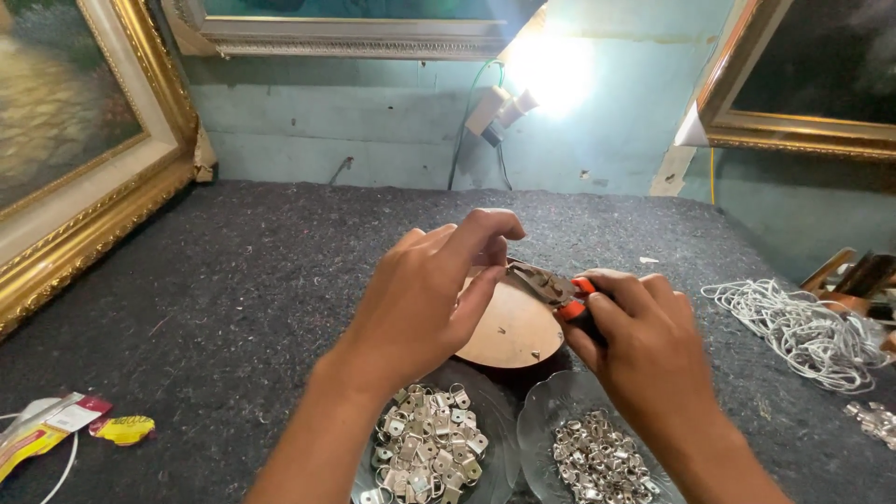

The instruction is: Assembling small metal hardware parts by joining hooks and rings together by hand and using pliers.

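Observation:
My left hand point(429, 294) hovers over a round brown wooden disc point(513, 331) on the grey felt table, its fingers pinched together at the tips; what it pinches is hidden. My right hand point(644, 341) grips pliers with orange and black handles point(571, 301), whose metal jaws point left toward my left fingertips. Below my hands stand two clear glass dishes: the left dish point(499, 439) holds several small metal hanger plates point(429, 448), the right dish point(546, 411) holds several small metal rings and hooks point(597, 462).
A tangle of white cord point(803, 331) lies at the right. Gold-framed pictures lean at the left point(93, 205), back point(355, 37) and right point(793, 131). A lit lamp point(509, 107) is on the back wall. Small wrappers point(56, 425) lie at the lower left.

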